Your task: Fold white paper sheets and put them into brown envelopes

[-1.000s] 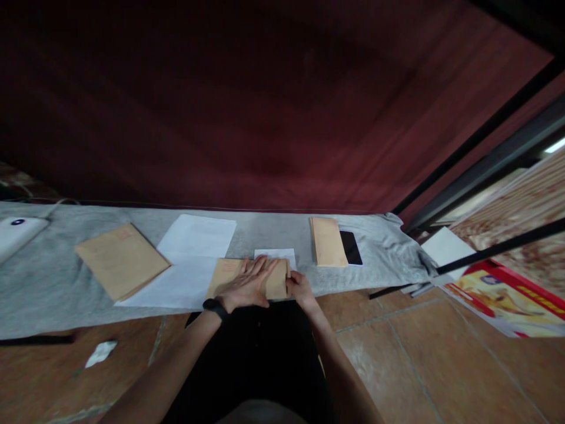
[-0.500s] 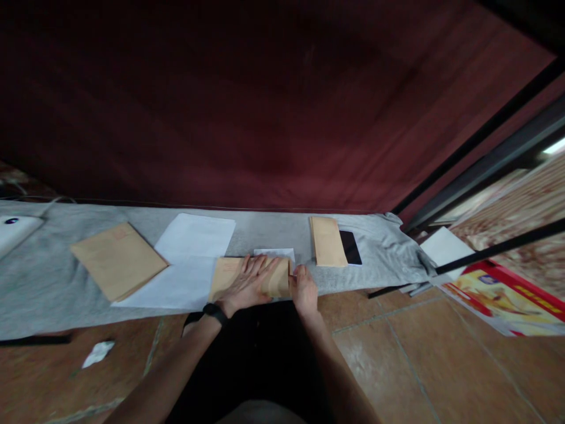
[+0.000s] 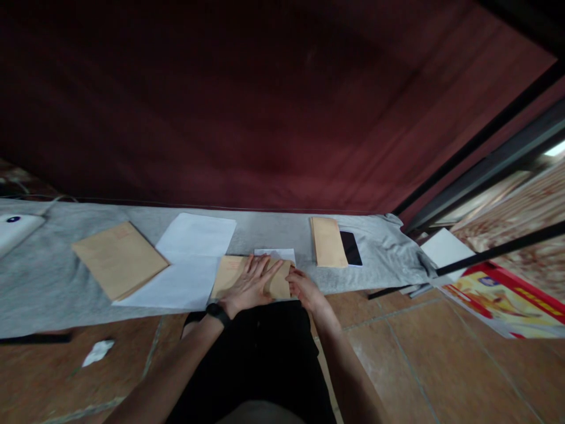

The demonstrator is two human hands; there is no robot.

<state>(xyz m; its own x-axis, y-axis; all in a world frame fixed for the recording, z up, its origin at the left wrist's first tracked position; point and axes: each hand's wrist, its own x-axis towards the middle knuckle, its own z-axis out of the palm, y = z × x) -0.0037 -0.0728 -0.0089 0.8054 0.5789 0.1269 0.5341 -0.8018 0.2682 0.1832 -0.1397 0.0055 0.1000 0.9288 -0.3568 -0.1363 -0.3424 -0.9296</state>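
A brown paper envelope (image 3: 230, 272) lies at the front edge of the cloth-covered surface, before my body. My left hand (image 3: 249, 285), a dark band on its wrist, rests flat on the envelope with its fingers spread. At the envelope's right end, my right hand (image 3: 304, 287) has its fingers bent around the edge, gripping the paper there; its fingertips are partly hidden. Just behind the envelope, a small white paper (image 3: 282, 254) sticks out, partly covered by it.
White sheets (image 3: 194, 259) and a pile of brown envelopes (image 3: 121, 259) lie to the left. Further right are more folded brown envelopes (image 3: 329, 241) beside a dark phone (image 3: 351, 247). A white device (image 3: 17, 229) sits far left. A red-and-yellow box (image 3: 507, 300) stands right, near black metal bars.
The envelope's right end, raised and bulging before, now lies flatter. My right hand has turned and its fingers have shifted along that edge. My left hand stays in place.
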